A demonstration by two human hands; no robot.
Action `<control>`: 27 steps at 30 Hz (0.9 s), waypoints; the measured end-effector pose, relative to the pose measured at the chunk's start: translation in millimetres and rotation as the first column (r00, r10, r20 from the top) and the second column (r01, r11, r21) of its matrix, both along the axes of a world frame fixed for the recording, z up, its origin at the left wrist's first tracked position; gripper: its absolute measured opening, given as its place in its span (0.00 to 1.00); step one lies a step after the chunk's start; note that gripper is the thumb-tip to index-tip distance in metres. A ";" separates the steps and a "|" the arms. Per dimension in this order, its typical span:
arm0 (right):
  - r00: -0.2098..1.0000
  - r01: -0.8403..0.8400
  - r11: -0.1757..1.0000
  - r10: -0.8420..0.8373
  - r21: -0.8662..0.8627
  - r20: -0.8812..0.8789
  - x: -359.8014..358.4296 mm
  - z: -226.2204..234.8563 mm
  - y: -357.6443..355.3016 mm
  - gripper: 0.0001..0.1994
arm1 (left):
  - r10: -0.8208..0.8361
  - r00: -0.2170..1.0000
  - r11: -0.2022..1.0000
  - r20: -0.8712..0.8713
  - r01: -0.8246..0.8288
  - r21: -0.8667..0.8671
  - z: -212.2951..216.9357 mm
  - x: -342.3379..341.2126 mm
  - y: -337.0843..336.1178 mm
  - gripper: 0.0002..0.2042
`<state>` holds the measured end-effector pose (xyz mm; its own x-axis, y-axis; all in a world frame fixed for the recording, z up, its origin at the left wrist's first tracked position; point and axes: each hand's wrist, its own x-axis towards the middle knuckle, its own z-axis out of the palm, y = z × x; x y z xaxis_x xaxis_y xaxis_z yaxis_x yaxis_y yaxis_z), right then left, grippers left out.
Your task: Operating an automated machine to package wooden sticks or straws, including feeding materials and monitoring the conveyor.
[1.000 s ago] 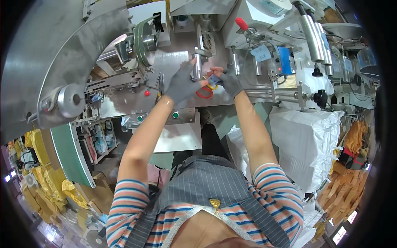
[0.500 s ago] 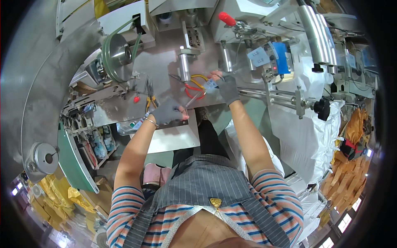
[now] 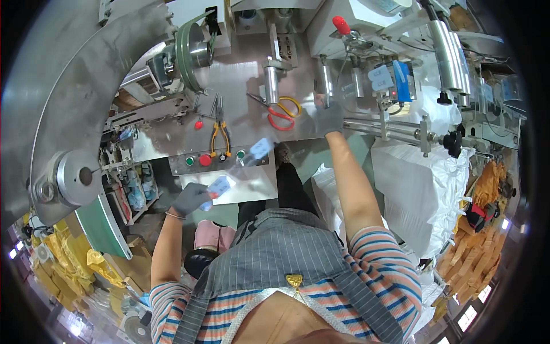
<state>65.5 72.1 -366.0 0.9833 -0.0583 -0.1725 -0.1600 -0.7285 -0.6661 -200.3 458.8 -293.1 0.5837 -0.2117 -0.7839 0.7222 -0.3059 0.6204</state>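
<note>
My left hand, in a grey glove with bare fingertips, is closed on a clear film strip above the white plate at the bench front. Pale blue printed patches show on the strip, which stretches up and to the right. Blurred, my right hand, also gloved, is at the bench's right beside a small metal post; its fingers are too smeared to read. Scissors with one red and one yellow handle lie left of it. Orange-handled pliers rest further left.
A button panel with red and green buttons lines the bench's front edge. Green belts run round a pulley at the left. Metal rods with a black knob jut out on the right, over white plastic sheeting.
My left hand has moved down and left, drawing the film strip out over the white plate. My right hand has shifted slightly right, away from the scissors.
</note>
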 end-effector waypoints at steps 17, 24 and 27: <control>0.932 -0.033 0.743 -0.219 -0.668 -0.290 97.3 -34.5 -44.3 0.16 | -0.645 0.393 0.764 0.655 0.343 0.546 -67.8 167.0 -99.0 0.12; 0.722 0.691 0.580 -0.537 0.432 -0.436 104.1 -92.0 -40.7 0.19 | -0.296 0.900 0.947 0.321 0.232 0.223 -15.2 176.8 -66.5 0.16; 0.686 0.687 -0.022 -0.309 0.726 -0.659 64.3 -86.7 -25.5 0.14 | -0.037 0.966 0.996 0.257 0.015 0.086 37.3 163.3 -48.3 0.19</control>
<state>129.7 46.6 -452.7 0.6760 -0.1381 -0.7238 -0.4516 0.6986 -0.5550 -37.0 410.6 -255.8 0.7639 -0.1702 -0.6225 0.5319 -0.3803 0.7566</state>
